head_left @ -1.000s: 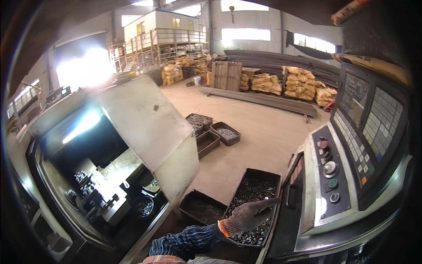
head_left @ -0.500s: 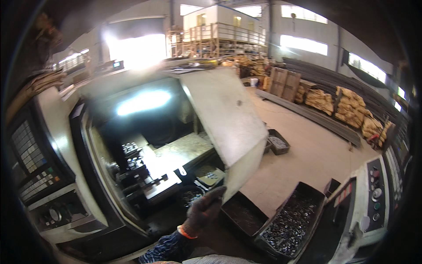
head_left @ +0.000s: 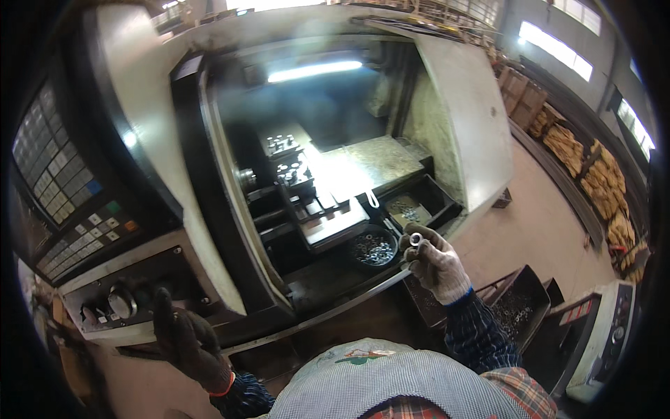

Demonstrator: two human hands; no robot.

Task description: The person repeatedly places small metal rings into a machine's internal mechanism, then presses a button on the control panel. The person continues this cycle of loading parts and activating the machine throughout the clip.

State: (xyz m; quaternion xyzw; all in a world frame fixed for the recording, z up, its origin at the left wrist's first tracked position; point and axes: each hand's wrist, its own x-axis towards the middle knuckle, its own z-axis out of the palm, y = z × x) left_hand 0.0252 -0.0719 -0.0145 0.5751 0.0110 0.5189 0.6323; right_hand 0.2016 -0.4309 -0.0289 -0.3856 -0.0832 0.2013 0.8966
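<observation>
My right hand, in a dirty pale glove with a blue cuff, pinches a small metal ring between thumb and fingers, in front of the machine's opening. My left hand, in a dark glove with an orange cuff, is raised by the control panel, its fingers stretched out and nothing seen in them; whether it touches the panel I cannot tell. Behind the right hand, a round black basin holds many small metal rings. Inside the lit machine, a tool block stands beside the chuck.
A keypad rises at the left. The pale machine door stands at the right of the opening. A tray with small parts sits inside. Bins of metal parts stand on the floor at right, near another control panel.
The view has swung toward the machine. My left hand has left the door's edge and moved left to the control panel. My right hand has come into view with the metal ring.
</observation>
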